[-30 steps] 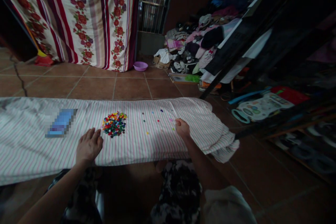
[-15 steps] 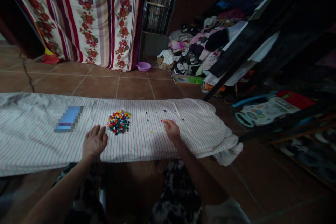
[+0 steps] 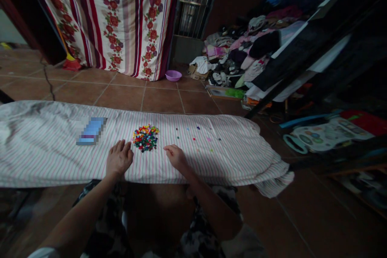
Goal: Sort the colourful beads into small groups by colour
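Note:
A heap of small multicoloured beads or similar pieces (image 3: pixel 145 138) lies on a striped cloth (image 3: pixel 90 165). My left hand (image 3: pixel 120 157) rests palm down just left of the heap, fingers stretched out, holding nothing visible. To the right of the heap, my right hand (image 3: pixel 175 156) is low over the cloth with thumb and fingertips pressed together. Whatever is in that pinch is hidden or too small to tell. Several single pieces lie spaced apart farther right, among them a red piece (image 3: pixel 194 139), a dark blue piece (image 3: pixel 198 127) and a yellow-green piece (image 3: pixel 211 150).
A blurred-out blue phone-like object (image 3: pixel 91 131) lies on the cloth at left. Beyond, a purple basin (image 3: pixel 173 75) stands on the tiled floor by a floral curtain (image 3: pixel 130 20). Piled clothes (image 3: pixel 238 52) and a dark slanting post (image 3: pixel 272 94) are at right.
My right hand has moved left from the spread-out pieces toward the heap. A yellow-green piece now shows where the hand was; the yellow piece no longer shows. The whole view has shifted slightly.

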`<state>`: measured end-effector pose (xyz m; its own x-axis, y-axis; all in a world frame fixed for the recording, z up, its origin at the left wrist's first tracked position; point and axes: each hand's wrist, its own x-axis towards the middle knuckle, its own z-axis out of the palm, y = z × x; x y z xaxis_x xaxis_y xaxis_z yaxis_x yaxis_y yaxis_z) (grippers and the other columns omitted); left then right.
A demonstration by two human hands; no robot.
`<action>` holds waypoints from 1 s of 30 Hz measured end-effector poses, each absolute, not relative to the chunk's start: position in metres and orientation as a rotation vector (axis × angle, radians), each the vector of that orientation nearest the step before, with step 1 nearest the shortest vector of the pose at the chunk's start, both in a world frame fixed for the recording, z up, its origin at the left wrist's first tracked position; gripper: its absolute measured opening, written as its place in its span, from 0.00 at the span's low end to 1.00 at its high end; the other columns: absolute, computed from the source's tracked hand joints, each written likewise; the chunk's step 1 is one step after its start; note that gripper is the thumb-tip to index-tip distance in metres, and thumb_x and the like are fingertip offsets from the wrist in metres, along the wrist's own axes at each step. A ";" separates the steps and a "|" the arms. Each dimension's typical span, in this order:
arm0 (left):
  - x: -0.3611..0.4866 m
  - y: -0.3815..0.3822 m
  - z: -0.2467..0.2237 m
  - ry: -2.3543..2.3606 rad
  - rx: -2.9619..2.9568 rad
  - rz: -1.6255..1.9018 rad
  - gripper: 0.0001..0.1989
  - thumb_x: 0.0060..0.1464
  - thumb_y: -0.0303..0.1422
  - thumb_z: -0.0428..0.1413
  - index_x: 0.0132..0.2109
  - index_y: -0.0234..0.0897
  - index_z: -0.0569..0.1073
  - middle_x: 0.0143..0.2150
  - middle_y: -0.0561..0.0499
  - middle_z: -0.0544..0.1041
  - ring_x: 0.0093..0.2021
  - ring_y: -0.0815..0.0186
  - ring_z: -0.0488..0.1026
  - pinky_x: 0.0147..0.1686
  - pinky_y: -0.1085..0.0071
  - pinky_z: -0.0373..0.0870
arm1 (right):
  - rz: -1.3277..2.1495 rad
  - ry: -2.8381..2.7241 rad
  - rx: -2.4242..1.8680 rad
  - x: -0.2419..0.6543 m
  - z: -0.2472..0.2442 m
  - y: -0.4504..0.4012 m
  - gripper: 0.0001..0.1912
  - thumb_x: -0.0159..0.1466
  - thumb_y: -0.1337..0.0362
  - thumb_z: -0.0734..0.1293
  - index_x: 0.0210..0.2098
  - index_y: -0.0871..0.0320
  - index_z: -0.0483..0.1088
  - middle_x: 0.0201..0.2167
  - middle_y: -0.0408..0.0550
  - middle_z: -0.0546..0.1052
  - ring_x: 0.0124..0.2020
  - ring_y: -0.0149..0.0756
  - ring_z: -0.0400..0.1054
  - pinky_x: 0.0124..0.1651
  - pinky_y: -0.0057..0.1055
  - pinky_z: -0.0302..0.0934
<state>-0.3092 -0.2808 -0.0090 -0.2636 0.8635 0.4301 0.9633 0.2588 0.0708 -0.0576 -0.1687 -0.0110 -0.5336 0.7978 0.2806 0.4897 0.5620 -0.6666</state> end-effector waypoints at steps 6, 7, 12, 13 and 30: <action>-0.309 -0.280 -0.009 -2.229 -1.681 -0.468 0.20 0.59 0.34 0.44 0.54 0.36 0.71 0.57 0.40 0.70 0.59 0.55 0.65 0.55 0.58 0.61 | 0.695 -2.308 -1.128 -0.086 -0.002 -0.179 0.13 0.64 0.69 0.59 0.41 0.54 0.74 0.40 0.46 0.77 0.43 0.33 0.70 0.49 0.28 0.62; -0.309 -0.280 -0.009 -2.229 -1.681 -0.470 0.20 0.59 0.34 0.44 0.54 0.36 0.71 0.57 0.40 0.70 0.59 0.55 0.65 0.56 0.58 0.61 | 0.684 -2.312 -1.164 -0.090 0.001 -0.180 0.13 0.64 0.69 0.59 0.42 0.54 0.74 0.41 0.46 0.77 0.43 0.33 0.70 0.48 0.27 0.61; -0.309 -0.280 -0.010 -2.229 -1.675 -0.481 0.20 0.59 0.34 0.45 0.54 0.36 0.71 0.57 0.40 0.70 0.59 0.55 0.64 0.56 0.57 0.61 | 0.625 -2.337 -1.351 -0.106 0.009 -0.186 0.11 0.65 0.66 0.60 0.42 0.53 0.73 0.40 0.45 0.77 0.43 0.32 0.70 0.45 0.25 0.59; -0.309 -0.280 -0.010 -2.231 -1.674 -0.483 0.20 0.58 0.34 0.45 0.54 0.36 0.71 0.57 0.40 0.70 0.59 0.55 0.64 0.56 0.57 0.61 | 0.610 -2.337 -1.384 -0.108 0.010 -0.187 0.10 0.65 0.65 0.61 0.42 0.53 0.73 0.40 0.44 0.77 0.43 0.32 0.70 0.44 0.25 0.59; -0.307 -0.283 -0.004 -2.279 -1.727 -0.547 0.21 0.58 0.34 0.45 0.55 0.34 0.71 0.58 0.37 0.69 0.60 0.52 0.63 0.57 0.53 0.60 | 0.353 -2.325 -1.404 -0.118 -0.003 -0.206 0.05 0.66 0.65 0.61 0.39 0.53 0.68 0.39 0.48 0.73 0.43 0.37 0.65 0.46 0.32 0.58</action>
<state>-0.3070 -0.2829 -0.0037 -0.2790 0.8736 0.3988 0.9594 0.2360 0.1544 -0.1178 -0.2061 -0.0034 -0.4157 0.8860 0.2055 0.7851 0.4636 -0.4108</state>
